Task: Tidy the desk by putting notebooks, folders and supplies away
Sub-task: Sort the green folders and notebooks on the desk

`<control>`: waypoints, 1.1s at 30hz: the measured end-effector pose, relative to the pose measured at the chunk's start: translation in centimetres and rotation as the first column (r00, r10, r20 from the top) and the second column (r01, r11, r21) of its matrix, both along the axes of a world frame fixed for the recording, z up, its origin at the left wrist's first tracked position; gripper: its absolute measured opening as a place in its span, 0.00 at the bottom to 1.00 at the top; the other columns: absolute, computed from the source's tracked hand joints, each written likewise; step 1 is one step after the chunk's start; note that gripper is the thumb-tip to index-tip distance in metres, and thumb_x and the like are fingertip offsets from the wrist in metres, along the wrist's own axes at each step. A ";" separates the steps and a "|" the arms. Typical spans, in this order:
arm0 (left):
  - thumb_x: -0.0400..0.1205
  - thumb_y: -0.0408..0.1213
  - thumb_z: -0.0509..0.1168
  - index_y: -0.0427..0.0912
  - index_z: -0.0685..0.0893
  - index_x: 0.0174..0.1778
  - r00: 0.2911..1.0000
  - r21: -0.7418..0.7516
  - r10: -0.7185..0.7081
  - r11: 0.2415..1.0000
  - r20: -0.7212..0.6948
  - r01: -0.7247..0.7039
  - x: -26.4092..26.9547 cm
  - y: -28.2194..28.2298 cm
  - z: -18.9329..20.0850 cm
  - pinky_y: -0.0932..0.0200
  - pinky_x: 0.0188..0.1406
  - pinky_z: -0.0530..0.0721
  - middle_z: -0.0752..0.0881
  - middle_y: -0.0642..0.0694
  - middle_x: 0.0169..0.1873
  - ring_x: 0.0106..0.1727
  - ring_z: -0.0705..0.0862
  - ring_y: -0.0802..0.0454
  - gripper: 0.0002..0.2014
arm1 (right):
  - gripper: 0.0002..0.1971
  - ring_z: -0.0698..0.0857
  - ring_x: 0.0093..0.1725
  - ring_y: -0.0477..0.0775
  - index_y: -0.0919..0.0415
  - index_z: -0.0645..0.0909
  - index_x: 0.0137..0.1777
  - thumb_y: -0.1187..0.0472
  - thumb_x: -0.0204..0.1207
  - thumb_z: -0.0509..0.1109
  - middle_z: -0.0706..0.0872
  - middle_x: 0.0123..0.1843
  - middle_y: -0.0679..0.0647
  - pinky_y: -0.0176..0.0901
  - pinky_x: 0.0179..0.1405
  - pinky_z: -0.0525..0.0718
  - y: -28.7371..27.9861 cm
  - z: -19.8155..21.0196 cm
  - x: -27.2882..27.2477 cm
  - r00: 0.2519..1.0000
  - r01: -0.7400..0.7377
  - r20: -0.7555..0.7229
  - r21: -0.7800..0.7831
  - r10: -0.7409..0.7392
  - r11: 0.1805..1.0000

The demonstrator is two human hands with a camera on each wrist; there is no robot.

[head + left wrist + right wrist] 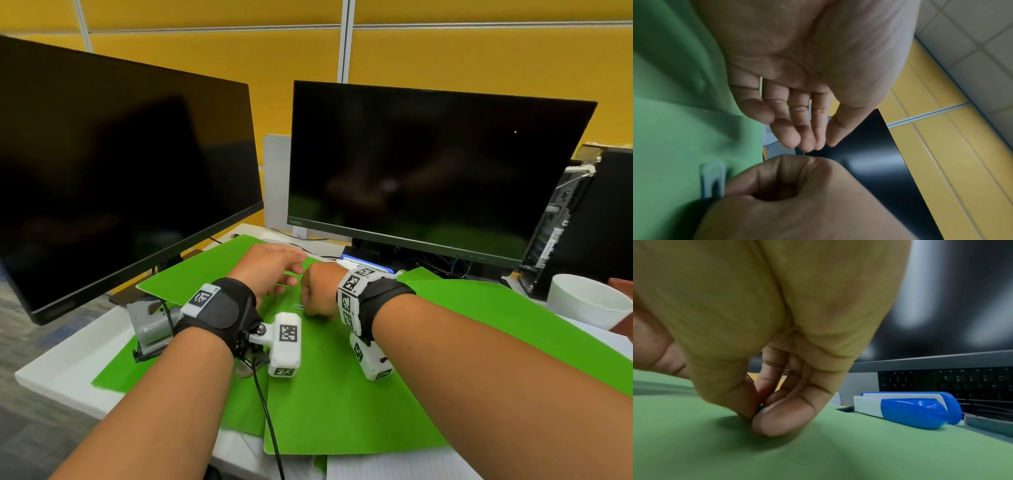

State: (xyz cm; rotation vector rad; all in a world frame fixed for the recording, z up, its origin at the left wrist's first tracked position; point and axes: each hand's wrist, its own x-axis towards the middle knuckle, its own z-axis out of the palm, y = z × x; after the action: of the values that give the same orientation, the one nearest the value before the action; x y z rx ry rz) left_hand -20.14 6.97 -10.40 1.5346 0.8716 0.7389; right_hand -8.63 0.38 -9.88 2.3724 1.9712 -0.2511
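Note:
Several green folders (342, 394) lie spread over the desk in front of me. A small pale paper clip (299, 307) lies on the middle folder (674, 129); the left wrist view shows the paper clip (713, 180) clearly. My right hand (310, 310) is curled, and its thumb and fingertips pinch one end of the clip down on the folder (818, 451). In the right wrist view the right hand (758, 415) hides most of the clip. My left hand (291, 274) hovers just left of it with straight fingers (797, 129) and an empty palm.
A blue and white stapler (908, 410) sits just beyond the folders, before a black keyboard (951, 382). A grey stapler (150, 325) sits at the left. Two dark monitors (428, 171) stand behind, a computer case (582, 222) and a white bowl (582, 301) at the right. White paper (394, 466) lies at the near edge.

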 end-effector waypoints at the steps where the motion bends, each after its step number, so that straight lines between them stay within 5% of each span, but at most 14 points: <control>1: 0.84 0.37 0.70 0.40 0.90 0.54 1.000 0.005 -0.001 1.000 -0.015 0.001 0.0 -0.1 -0.1 0.61 0.29 0.76 0.88 0.46 0.38 0.29 0.82 0.53 0.07 | 0.11 0.91 0.54 0.61 0.62 0.89 0.57 0.58 0.79 0.75 0.92 0.55 0.59 0.55 0.58 0.91 -0.2 0.0 0.1 1.000 0.012 -0.021 0.008 -0.012 1.000; 4: 0.83 0.35 0.71 0.43 0.90 0.51 0.999 0.026 0.001 1.000 -0.053 0.000 0.2 -0.3 -0.3 0.60 0.30 0.76 0.89 0.46 0.38 0.32 0.83 0.51 0.04 | 0.09 0.94 0.50 0.62 0.66 0.90 0.55 0.62 0.78 0.74 0.94 0.50 0.61 0.58 0.55 0.92 -0.7 0.6 0.9 0.988 0.072 -0.139 0.028 -0.068 0.997; 7: 0.81 0.34 0.71 0.43 0.91 0.50 0.997 0.066 0.001 0.998 -0.071 0.004 0.9 -1.1 0.1 0.57 0.38 0.80 0.90 0.47 0.41 0.39 0.85 0.51 0.05 | 0.01 0.95 0.44 0.62 0.65 0.87 0.47 0.68 0.78 0.73 0.94 0.41 0.63 0.58 0.50 0.94 -1.3 1.5 2.3 0.899 0.183 -0.419 0.095 -0.128 0.978; 11: 0.79 0.31 0.73 0.41 0.92 0.48 0.998 0.115 -0.025 0.993 -0.057 0.031 2.0 -2.4 0.7 0.56 0.42 0.84 0.89 0.46 0.39 0.41 0.84 0.51 0.05 | 0.08 0.94 0.46 0.66 0.62 0.82 0.41 0.71 0.80 0.72 0.92 0.41 0.67 0.57 0.47 0.94 -3.0 3.1 4.0 0.792 0.269 -0.601 0.182 -0.110 0.946; 16: 0.79 0.26 0.74 0.39 0.90 0.41 0.999 0.180 -0.050 0.983 0.017 0.046 3.2 -4.5 1.3 0.60 0.37 0.88 0.89 0.42 0.34 0.35 0.87 0.50 0.05 | 0.04 0.92 0.35 0.59 0.64 0.86 0.43 0.69 0.79 0.74 0.93 0.37 0.65 0.51 0.40 0.93 -5.6 4.2 6.5 0.777 0.275 -0.626 0.244 -0.065 0.930; 19: 0.79 0.25 0.74 0.39 0.90 0.40 0.996 0.218 -0.084 0.973 0.028 0.076 4.2 -6.3 1.6 0.59 0.38 0.89 0.90 0.40 0.35 0.36 0.87 0.49 0.05 | 0.01 0.92 0.35 0.61 0.67 0.86 0.46 0.69 0.78 0.74 0.93 0.37 0.64 0.56 0.43 0.93 -7.7 4.4 7.6 0.776 0.264 -0.629 0.254 -0.048 0.930; 26: 0.81 0.28 0.73 0.37 0.90 0.43 0.984 0.258 -0.179 0.950 -0.003 0.174 7.4 -11.4 2.3 0.59 0.38 0.87 0.90 0.42 0.36 0.36 0.87 0.52 0.02 | 0.03 0.92 0.32 0.53 0.71 0.85 0.49 0.74 0.77 0.74 0.92 0.34 0.61 0.48 0.35 0.92 -14.0 4.8 10.1 0.792 0.274 -0.610 0.324 -0.022 0.905; 29: 0.80 0.28 0.73 0.38 0.89 0.43 0.977 0.292 -0.214 0.934 -0.007 0.207 9.5 -13.3 3.2 0.56 0.39 0.86 0.90 0.38 0.38 0.38 0.88 0.50 0.03 | 0.05 0.94 0.38 0.57 0.66 0.88 0.49 0.74 0.77 0.73 0.91 0.34 0.58 0.50 0.37 0.93 -16.9 5.3 11.4 0.782 0.306 -0.623 0.371 -0.010 0.877; 33: 0.80 0.29 0.74 0.39 0.90 0.42 0.962 0.379 -0.269 0.886 -0.046 0.266 12.7 -15.7 4.9 0.58 0.36 0.85 0.91 0.36 0.38 0.36 0.87 0.52 0.02 | 0.10 0.91 0.32 0.48 0.59 0.93 0.52 0.69 0.79 0.71 0.93 0.36 0.57 0.42 0.36 0.91 -21.2 5.9 13.5 0.809 0.364 -0.584 0.422 -0.058 0.830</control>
State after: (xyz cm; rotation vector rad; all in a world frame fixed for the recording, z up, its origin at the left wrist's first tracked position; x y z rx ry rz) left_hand -7.43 -8.77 -5.55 1.9513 0.5073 0.7380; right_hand 4.91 -20.86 -3.99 3.1908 2.1985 -0.5302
